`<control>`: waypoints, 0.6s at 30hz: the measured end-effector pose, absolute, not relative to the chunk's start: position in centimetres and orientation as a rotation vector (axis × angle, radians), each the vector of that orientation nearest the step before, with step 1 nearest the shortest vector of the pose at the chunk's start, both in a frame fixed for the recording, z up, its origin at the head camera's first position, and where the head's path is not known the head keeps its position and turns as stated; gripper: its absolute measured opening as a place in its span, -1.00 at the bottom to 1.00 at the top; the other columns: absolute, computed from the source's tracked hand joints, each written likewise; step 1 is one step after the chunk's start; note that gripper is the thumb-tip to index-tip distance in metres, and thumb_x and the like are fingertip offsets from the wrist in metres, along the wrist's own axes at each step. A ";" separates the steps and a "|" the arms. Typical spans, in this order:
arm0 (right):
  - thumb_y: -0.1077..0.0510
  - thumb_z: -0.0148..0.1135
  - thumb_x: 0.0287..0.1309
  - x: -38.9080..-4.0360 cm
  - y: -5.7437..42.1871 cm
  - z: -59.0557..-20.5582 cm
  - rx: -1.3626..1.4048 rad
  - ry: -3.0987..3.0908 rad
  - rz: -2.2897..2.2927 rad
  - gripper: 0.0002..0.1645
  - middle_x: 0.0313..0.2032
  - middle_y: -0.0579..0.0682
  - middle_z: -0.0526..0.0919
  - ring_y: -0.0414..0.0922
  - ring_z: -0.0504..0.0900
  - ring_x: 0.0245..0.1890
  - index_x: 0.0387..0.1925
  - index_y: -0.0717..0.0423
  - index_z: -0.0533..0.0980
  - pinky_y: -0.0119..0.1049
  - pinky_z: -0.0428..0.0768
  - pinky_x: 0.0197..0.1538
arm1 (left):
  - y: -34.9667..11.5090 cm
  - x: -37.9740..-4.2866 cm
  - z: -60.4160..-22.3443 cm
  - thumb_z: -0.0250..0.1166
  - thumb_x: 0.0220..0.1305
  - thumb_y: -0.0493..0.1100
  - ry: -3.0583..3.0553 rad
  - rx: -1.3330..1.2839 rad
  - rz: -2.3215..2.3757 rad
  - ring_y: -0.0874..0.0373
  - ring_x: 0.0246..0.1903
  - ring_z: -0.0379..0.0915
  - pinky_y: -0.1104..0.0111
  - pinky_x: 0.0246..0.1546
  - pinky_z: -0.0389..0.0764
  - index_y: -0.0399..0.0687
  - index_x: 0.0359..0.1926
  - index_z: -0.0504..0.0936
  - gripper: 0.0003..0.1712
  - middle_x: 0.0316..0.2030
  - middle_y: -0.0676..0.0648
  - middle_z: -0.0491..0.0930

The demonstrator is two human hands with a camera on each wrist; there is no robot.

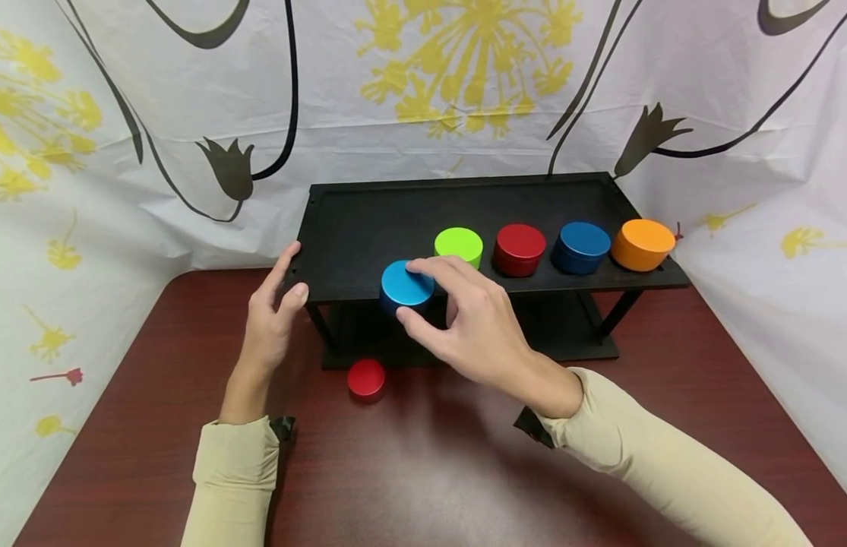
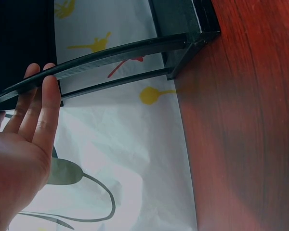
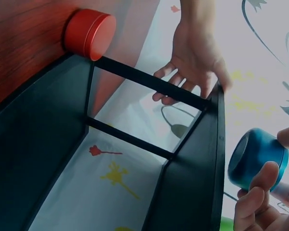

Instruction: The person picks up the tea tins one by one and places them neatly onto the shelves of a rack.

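Observation:
My right hand (image 1: 481, 319) grips a light blue round tin (image 1: 407, 285), thumb and fingers around its side. The tin is in front of the upper board's front edge of a black two-level shelf (image 1: 368, 228); the right wrist view shows it beside that board. On the board stand a lime green tin (image 1: 459, 243), a red tin (image 1: 519, 249), a dark blue tin (image 1: 582, 247) and an orange tin (image 1: 643, 245), in a row towards the right. At the shelf's left end is my left hand (image 1: 271, 319), its fingers fairly straight against a shelf post (image 2: 120, 55).
A smaller red tin (image 1: 366, 380) stands on the reddish-brown table (image 1: 409, 471), before the shelf's lower board (image 1: 546, 342). Behind the shelf hangs a white patterned sheet (image 1: 409, 144), which also covers both sides.

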State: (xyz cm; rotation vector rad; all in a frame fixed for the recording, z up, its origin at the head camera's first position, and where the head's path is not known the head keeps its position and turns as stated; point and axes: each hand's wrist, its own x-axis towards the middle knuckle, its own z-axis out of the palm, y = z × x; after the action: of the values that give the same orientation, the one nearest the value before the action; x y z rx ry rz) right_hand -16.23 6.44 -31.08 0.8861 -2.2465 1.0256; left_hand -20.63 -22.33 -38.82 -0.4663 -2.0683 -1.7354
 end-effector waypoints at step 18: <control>0.03 0.39 0.18 -18.3 5.4 -30.7 0.816 -2.264 0.973 -0.49 0.04 -0.02 0.64 -0.21 0.46 -0.49 0.15 0.07 0.57 -0.34 0.47 -0.42 | -22.3 -20.7 -39.0 0.09 0.39 -0.21 -2.049 -0.482 -1.750 0.15 0.32 0.27 0.45 0.30 0.25 0.09 0.46 0.34 -0.37 0.40 0.04 0.32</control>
State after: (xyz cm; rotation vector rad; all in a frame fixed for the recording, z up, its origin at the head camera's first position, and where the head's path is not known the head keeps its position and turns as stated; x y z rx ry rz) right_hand -18.32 5.39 -30.72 0.8158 -2.2636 0.9731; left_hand -20.69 -22.29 -38.99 -0.4820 -2.0487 -1.7497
